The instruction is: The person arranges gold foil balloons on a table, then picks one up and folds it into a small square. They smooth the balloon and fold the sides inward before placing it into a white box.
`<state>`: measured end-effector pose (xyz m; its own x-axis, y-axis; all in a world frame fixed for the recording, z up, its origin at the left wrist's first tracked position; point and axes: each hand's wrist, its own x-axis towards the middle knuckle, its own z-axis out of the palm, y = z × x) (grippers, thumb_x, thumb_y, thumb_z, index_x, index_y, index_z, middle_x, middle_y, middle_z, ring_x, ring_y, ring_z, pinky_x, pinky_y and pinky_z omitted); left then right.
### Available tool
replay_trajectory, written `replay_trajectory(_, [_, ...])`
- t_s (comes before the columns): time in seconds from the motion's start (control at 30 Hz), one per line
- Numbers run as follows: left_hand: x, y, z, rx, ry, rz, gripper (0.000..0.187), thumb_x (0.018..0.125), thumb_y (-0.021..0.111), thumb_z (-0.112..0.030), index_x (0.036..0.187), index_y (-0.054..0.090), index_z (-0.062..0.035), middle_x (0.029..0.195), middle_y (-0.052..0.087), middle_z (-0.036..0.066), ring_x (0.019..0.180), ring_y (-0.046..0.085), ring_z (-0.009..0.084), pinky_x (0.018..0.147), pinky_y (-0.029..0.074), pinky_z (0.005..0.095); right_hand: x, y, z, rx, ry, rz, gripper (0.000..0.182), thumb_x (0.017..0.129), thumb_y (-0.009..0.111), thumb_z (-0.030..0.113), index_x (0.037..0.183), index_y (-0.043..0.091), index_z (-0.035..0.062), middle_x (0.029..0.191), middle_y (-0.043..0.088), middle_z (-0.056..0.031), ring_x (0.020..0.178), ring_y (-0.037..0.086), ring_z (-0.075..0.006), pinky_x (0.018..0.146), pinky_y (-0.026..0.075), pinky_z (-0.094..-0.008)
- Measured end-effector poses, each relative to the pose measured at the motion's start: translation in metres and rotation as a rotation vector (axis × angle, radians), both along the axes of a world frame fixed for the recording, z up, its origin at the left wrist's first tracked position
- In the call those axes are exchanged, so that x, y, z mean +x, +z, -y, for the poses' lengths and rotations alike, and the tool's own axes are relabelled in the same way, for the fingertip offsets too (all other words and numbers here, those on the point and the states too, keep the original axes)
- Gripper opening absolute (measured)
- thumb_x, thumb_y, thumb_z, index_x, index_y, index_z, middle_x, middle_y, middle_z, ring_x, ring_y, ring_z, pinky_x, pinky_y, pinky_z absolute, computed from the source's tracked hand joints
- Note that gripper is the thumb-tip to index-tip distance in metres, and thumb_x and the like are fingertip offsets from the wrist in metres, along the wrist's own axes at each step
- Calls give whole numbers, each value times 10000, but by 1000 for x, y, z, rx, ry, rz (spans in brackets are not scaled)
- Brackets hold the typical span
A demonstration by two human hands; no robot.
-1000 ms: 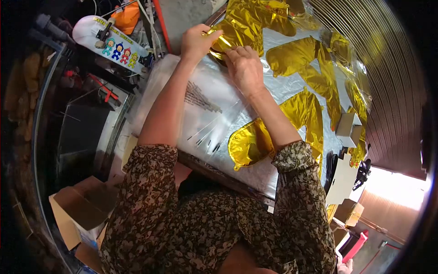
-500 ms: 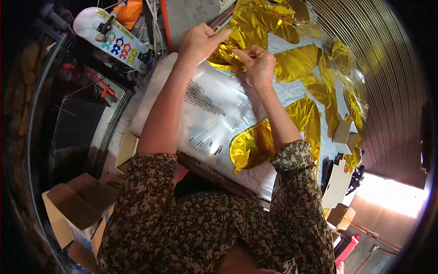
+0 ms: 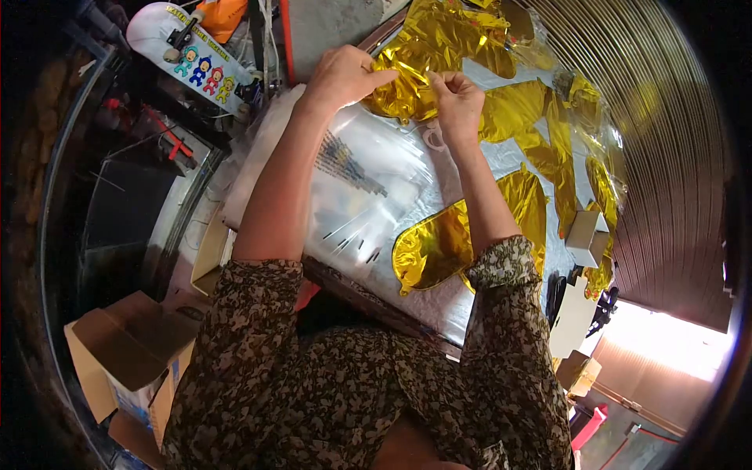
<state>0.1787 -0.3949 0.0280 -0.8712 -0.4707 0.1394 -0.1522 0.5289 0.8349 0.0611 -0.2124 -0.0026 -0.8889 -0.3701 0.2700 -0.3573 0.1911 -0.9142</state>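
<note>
Near the table's far side, my left hand (image 3: 341, 76) grips the left edge of a crumpled gold foil piece (image 3: 403, 84), thumb pointing right over it. My right hand (image 3: 458, 98) pinches the same foil at its right side. Below my hands lies a stack of clear plastic bags (image 3: 368, 172) with dark print, with thin sticks on top. Another gold foil shape (image 3: 429, 251) rests flat on the table, partly behind my right forearm. More gold foil (image 3: 513, 110) spreads to the right of my right hand.
A white small box (image 3: 586, 235) stands at the table's right edge. Scissors handles (image 3: 433, 137) show beside the bags. At left are a skateboard (image 3: 160, 39) and an open cardboard box (image 3: 94, 360). A corrugated shutter (image 3: 666, 157) borders the right.
The held foil is more spread out between my hands, its lower edge now visible. My right hand has moved slightly up and right, uncovering the scissors handles.
</note>
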Motion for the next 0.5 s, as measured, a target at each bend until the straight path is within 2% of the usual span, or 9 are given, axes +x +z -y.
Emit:
replay_trajectory(0.03, [0,1,0,-104,3,106,308,841,807,-342,855,784,-35,761,735,149,727,708,265,723,560,384,-3,-5,0,0,2,2,181,967,747,132,896,697,-28,775,651,34,674,495,-34,607,430,-230])
replay_trajectory(0.07, [-1,2,2,-209,7,210,382,863,804,-391,829,765,-12,710,736,116,631,697,180,638,545,349,-7,-9,2,-26,14,1,129,960,739,93,990,698,-26,826,663,25,706,516,-38,631,448,-230])
replay_trajectory(0.1, [-4,-3,3,-209,7,209,382,863,804,-391,829,765,-12,710,736,116,631,697,180,638,545,349,-10,-11,2,-51,24,-1,155,954,732,54,1083,699,-24,878,675,16,739,537,-43,656,466,-230])
replay_trajectory(0.13, [-7,-11,5,-190,31,153,393,864,804,-397,811,758,-11,723,745,118,640,709,175,629,549,339,-7,-5,3,-52,23,-4,155,954,732,54,1083,699,-24,878,675,16,739,537,-43,656,466,-230])
replay_trajectory(0.2, [-13,-17,4,-166,49,93,405,865,804,-404,792,750,-10,736,754,120,650,720,169,621,553,329,2,7,1,-63,48,-158,317,935,698,-36,1247,676,19,995,699,-14,816,589,-66,719,505,-236])
replay_trajectory(0.27, [-14,-15,0,131,68,103,386,866,805,-375,816,755,5,730,757,105,647,725,140,616,564,301,10,19,-1,-92,120,-173,337,932,678,-59,1255,686,35,1032,704,-34,851,601,-76,751,516,-243])
replay_trajectory(0.33, [-15,-12,-7,181,88,71,347,886,786,-340,810,767,-2,719,760,103,648,747,159,645,581,299,7,18,-2,-128,201,-187,362,929,658,-82,1263,696,51,1068,709,-53,886,613,-86,783,527,-250])
replay_trajectory(0.4, [-18,-14,-10,231,107,40,313,906,768,-304,804,779,-8,708,763,101,649,769,179,674,599,297,0,16,-9,149,298,-624,315,945,612,-87,1221,720,21,1106,731,-114,922,653,-119,832,536,-268])
replay_trajectory(0.5, [-26,-26,-12,403,97,-80,321,922,756,-303,831,781,4,699,757,92,662,767,160,636,584,273,10,17,-11,193,242,-448,262,956,595,-70,1163,742,-3,1119,742,-154,963,694,-164,854,538,-293])
